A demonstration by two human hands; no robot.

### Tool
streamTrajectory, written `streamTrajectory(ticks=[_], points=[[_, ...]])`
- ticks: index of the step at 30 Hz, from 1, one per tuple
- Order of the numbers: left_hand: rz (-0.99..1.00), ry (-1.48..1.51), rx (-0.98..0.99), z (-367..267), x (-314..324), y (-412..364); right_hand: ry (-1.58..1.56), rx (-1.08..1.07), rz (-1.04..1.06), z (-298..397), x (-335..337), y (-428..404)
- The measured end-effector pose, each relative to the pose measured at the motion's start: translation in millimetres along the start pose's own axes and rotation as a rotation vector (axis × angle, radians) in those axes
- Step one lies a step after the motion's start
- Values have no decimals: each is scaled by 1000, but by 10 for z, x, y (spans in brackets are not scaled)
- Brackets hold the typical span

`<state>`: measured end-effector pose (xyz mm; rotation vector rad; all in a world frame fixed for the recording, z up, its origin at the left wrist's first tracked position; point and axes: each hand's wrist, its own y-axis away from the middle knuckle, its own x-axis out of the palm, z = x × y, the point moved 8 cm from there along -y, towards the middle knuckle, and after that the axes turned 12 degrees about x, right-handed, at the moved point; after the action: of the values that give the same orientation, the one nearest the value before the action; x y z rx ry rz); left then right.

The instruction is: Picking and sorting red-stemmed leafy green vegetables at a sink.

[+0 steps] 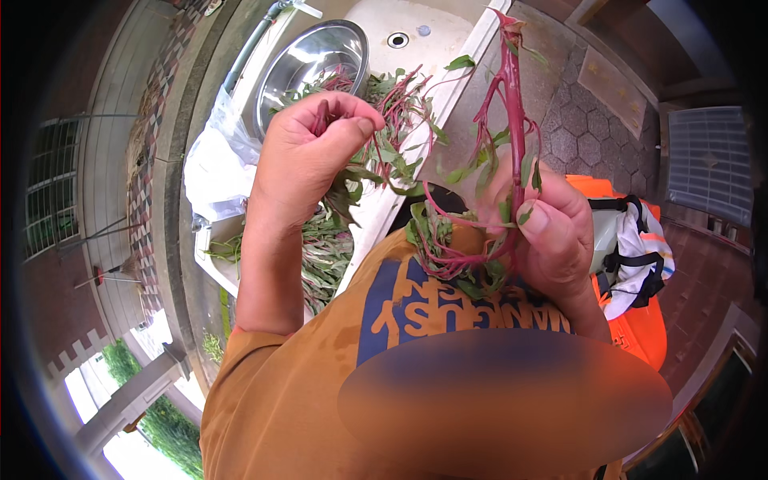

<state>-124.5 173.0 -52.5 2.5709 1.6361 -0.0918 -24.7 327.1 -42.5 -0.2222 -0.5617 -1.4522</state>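
My left hand [309, 144] is closed around several dark red stems, and a leafy green shoot [345, 195] hangs below its fingers. To the right, my right hand [555, 231] pinches a thick red amaranth stalk [514, 114] between thumb and fingers. The stalk stands nearly upright in the picture, with thin side stems and small leaves along it. Beyond my left hand, loose amaranth stems and leaves [399, 102] lie on the sink's edge, beside and partly in a tilted stainless-steel bowl [294, 66]. More purple-green leaves [327, 252] fill the near basin, partly hidden by my left forearm.
The white sink [447, 99] has a drain [398, 40] at its far end. A pipe with a tap [258, 39] runs along its left side, near a white plastic bag [219, 162]. At right, an orange object [642, 336] stands with a white cloth [639, 252] and black straps on it.
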Motion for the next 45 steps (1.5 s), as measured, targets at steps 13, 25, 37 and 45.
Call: streamTrajectory(ticks=[13,25,37,45], points=[[22,263,81,-345,427,55,8,21,110,-44,111,-52],[-210,101,208,-295,286,-118,-126,218,-94,-168,-118,-112],[69,468,250,-388,60,45,-605,90,-96,4,-329,-157],[355,79,-20,-344,706,497,-436,-9,-195,110,-318,-90]])
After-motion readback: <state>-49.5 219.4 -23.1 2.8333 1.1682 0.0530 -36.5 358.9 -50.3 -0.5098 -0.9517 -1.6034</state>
